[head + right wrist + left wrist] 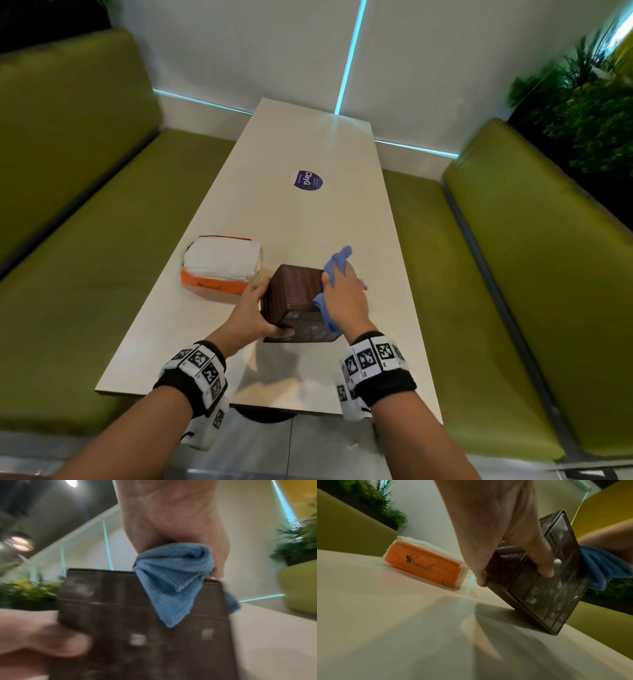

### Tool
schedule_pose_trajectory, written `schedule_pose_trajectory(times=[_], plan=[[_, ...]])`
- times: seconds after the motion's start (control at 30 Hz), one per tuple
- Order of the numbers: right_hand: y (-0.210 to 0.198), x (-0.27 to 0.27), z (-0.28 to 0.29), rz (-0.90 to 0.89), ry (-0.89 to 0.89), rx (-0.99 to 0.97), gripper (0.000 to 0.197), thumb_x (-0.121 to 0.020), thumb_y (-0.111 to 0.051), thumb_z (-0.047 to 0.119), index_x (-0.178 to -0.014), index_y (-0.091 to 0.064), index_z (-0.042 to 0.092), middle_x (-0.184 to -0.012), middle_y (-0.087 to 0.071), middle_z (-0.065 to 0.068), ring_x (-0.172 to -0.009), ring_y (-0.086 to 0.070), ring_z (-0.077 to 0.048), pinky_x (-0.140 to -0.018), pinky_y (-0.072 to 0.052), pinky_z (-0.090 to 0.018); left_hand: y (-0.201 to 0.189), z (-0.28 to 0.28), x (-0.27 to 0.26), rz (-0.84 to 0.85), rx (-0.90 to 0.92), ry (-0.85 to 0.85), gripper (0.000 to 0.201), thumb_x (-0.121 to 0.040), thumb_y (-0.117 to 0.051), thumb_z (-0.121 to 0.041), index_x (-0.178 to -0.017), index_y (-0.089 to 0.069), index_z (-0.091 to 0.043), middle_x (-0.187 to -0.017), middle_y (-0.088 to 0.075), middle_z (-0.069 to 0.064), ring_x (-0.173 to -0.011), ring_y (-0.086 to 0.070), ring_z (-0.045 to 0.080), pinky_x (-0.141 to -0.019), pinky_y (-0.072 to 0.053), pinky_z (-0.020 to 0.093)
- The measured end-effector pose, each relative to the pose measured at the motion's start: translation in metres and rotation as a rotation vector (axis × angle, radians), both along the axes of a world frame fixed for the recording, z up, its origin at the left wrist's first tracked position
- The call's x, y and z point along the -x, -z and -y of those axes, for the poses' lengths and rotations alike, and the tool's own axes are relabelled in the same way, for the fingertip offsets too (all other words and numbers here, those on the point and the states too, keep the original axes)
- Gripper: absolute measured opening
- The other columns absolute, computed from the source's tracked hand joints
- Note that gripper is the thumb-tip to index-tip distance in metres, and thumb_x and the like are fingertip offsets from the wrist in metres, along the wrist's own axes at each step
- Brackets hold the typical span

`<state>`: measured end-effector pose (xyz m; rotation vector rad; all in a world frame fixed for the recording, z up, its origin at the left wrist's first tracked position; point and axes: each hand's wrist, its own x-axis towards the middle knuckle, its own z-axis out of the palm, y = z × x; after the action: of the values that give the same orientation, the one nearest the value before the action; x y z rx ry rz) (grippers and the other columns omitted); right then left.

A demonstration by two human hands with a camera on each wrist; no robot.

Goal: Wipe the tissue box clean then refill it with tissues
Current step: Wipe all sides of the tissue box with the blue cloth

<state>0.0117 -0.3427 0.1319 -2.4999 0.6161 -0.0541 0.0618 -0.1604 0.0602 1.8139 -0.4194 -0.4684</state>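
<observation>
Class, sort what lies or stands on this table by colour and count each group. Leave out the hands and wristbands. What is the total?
Brown: 1, the woven box
Blue: 1, the cloth
Orange and white: 1, the napkin pack
Purple: 1, the round sticker
Total: 4

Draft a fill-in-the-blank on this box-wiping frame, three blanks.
1. The left hand grips the brown box, which stands ___ on one edge on the table.
2. The right hand holds a ___ cloth against the box.
3. The tissue pack beside the box has an ___ band.
Missing: tilted; blue; orange.
</observation>
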Motion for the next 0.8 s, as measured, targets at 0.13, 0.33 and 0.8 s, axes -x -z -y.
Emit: schedule_pose_trajectory(times=[0.13,0.33,0.8], plan=[[-0.018,0.008,-0.074,0.077,-0.29,0.129,0.05,-0.1,-0.039,0.026,-0.149,-0.029,0.017,-0.155,-0.025,-0.009,-0.142,-0.022,-0.028,-0.119,-0.019,-0.044,-0.006,0.004,0.011,0.027,0.074,0.024,0.104,-0.04,-0.083,-0.043,-0.134,-0.042,-0.026,-0.132,-0.04,-0.013,-0.125,-0.041,0.012,-0.105,-0.039,0.025],[0.01,-0.001,-0.021,-0.001,-0.155,0.294,0.043,-0.102,-0.034,0.027,-0.144,-0.036,0.02,-0.146,-0.036,-0.01,-0.137,-0.029,-0.025,-0.116,-0.022,-0.046,0.017,0.003,0.016,0.019,0.082,-0.033,0.113,-0.042,-0.098,-0.026,-0.137,-0.036,-0.034,-0.137,-0.038,-0.001,-0.132,-0.04,0.019,-0.106,-0.045,0.039],[0.008,0.022,0.08,0.103,0.448,-0.949,0.041,-0.102,-0.04,0.027,-0.13,-0.051,-0.001,-0.121,-0.061,-0.019,-0.095,-0.064,-0.031,-0.082,-0.056,-0.04,0.011,-0.005,0.008,-0.143,0.163,-0.043,0.114,-0.038,-0.098,-0.033,-0.139,-0.044,-0.038,-0.14,-0.044,-0.005,-0.131,-0.044,0.014,-0.108,-0.044,0.043]])
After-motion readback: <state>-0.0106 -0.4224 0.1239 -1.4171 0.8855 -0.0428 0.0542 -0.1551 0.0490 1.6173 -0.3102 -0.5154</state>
